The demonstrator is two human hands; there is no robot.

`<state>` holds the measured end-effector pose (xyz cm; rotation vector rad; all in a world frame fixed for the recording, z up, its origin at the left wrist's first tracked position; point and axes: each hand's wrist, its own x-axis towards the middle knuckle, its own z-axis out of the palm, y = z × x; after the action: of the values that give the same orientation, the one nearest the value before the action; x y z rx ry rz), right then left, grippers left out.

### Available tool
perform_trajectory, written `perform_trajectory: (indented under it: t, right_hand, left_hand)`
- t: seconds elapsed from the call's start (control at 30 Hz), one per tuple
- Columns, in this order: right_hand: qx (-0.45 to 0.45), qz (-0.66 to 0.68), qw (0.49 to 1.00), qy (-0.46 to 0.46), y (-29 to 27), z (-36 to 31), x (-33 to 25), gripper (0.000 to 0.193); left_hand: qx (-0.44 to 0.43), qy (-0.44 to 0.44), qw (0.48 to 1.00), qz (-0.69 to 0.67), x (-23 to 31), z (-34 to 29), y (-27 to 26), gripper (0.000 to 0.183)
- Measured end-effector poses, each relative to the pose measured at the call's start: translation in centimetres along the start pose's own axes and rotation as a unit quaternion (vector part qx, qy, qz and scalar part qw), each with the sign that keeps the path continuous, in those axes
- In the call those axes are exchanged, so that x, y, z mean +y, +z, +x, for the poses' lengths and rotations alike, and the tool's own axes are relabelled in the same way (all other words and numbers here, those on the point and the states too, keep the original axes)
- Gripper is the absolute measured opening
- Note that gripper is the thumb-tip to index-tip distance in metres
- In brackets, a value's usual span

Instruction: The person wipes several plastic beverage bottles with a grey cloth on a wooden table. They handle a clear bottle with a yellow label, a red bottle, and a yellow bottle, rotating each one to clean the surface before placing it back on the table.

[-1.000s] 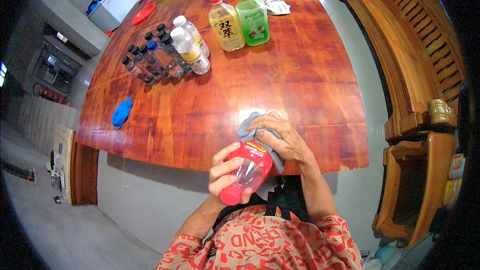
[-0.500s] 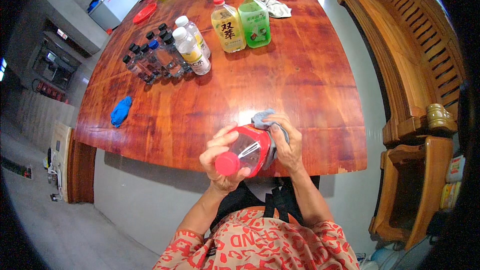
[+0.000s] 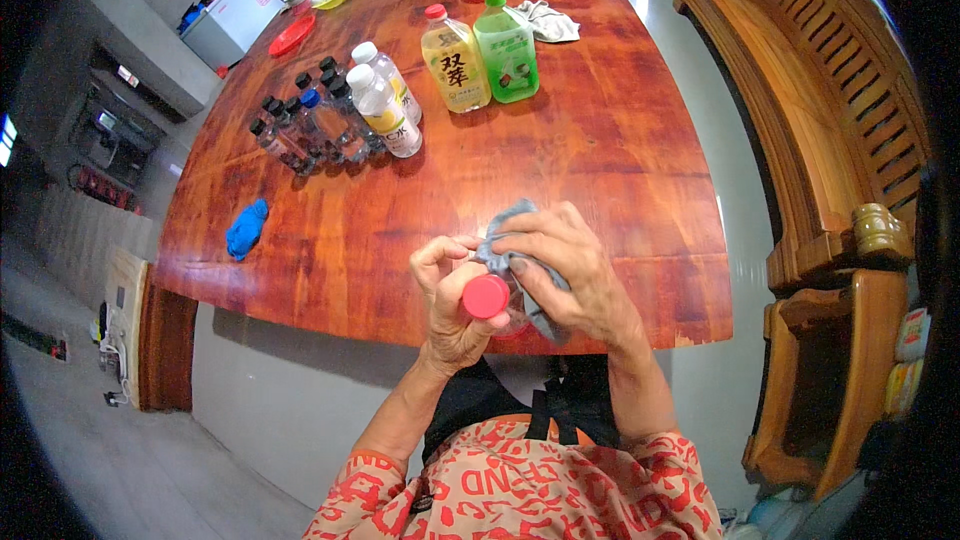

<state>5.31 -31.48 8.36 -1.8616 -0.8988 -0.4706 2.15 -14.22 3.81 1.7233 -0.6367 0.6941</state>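
Close to the table's near edge, my left hand (image 3: 447, 305) is wrapped round a clear plastic bottle with a red cap (image 3: 485, 297). The cap points up toward me, and most of the bottle's body is hidden behind the hands and the cloth. My right hand (image 3: 575, 270) presses a grey-blue cloth (image 3: 509, 219) against the bottle's upper side, fingers bent over it. A fold of the cloth hangs down on the right, below my right thumb.
On the wooden table (image 3: 620, 170), several small dark-capped bottles (image 3: 290, 135) stand left beside two white-capped bottles (image 3: 385, 112). A yellow drink bottle (image 3: 455, 65) and a green one (image 3: 507, 50) are farther back. A blue crumpled cloth (image 3: 246, 229) lies left; a wooden bench (image 3: 800, 90) stands right.
The bottle has turned more upright, its cap shifting right and up. My right hand has slid the cloth up and over toward the bottle's neck; its red label is now largely covered.
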Motion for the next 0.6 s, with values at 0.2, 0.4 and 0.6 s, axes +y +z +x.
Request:
perform_trajectory:
  t: [0.2,0.4,0.6]
  right_hand:
    - [-0.070,-0.003,0.996,0.048,0.6,2.0,2.3,0.014]
    - [0.101,-0.079,0.992,0.002,2.0,0.0,-0.3,0.030]
    - [0.152,-0.181,0.971,0.033,3.8,-4.3,-2.1,0.049]
  left_hand:
    - [-0.018,-0.002,0.999,0.048,-0.3,0.7,0.1,0.051]
    - [0.010,-0.038,0.998,0.050,-0.5,1.5,0.9,0.053]
    - [0.038,-0.030,0.999,-0.006,-0.8,1.8,2.0,0.049]
